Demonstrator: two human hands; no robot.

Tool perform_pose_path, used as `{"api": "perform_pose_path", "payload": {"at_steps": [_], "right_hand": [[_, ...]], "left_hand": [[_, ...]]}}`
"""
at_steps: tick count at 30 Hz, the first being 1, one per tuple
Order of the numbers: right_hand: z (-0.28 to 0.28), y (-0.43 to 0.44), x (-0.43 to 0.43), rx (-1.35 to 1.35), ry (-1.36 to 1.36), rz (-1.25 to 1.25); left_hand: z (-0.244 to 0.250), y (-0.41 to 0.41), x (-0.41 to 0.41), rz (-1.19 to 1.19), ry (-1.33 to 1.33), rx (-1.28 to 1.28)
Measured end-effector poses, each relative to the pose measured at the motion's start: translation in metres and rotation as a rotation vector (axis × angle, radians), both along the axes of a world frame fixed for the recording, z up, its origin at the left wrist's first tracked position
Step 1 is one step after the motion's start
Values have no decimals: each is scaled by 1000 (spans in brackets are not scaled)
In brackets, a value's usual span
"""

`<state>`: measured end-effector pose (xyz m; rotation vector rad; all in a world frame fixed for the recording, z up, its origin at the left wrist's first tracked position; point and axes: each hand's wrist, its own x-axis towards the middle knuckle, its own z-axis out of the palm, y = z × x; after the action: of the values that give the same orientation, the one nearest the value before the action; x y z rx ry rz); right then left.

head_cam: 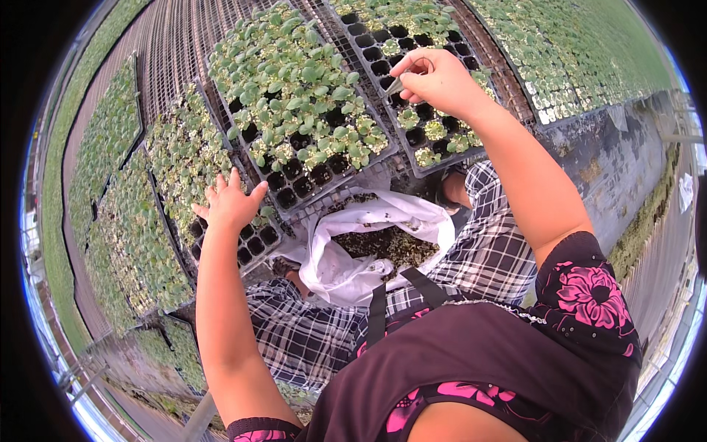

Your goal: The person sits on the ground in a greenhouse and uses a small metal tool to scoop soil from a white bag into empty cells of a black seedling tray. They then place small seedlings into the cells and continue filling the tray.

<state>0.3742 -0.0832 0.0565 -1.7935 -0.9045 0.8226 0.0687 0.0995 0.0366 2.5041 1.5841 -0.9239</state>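
Observation:
My left hand (229, 201), fingers spread and holding nothing visible, is over a black seedling tray (251, 243) at the left; whether it touches the leaves I cannot tell. My right hand (442, 80) is closed on a small thin metal tool (396, 85), its far end pointing down at the cells. Below that hand lies a partly filled seedling tray (418, 135), with bare cells among pale green seedlings (435, 130). Between the hands is a fuller seedling tray (315, 187), its near cells without plants. The seedlings (298, 83) there are leafy and dense.
An open white sack (320, 265) with dark soil and pale plant bits (395, 246) stands between my knees. Trays rest on a slatted mesh bench (182, 33). More seedling trays (574, 55) fill the right, and others (127, 243) the left. A grey sheet (613, 149) hangs at the right.

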Motion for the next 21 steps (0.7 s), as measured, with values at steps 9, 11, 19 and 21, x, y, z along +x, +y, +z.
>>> {"api": "perform_pose_path", "payload": {"at_steps": [9, 11, 19, 21], "right_hand": [[-25, -11, -10, -136, -79, -30], [-32, -13, -13, -137, -42, 37], [-76, -34, -18, -72, 392, -132], [-86, -46, -1, -136, 641, -225]], "left_hand": [[33, -139, -6, -371, -448, -201], [9, -138, -8, -333, -377, -253], [-28, -115, -7, -403, -263, -241], [-27, -114, -4, -392, -254, -239]]}}
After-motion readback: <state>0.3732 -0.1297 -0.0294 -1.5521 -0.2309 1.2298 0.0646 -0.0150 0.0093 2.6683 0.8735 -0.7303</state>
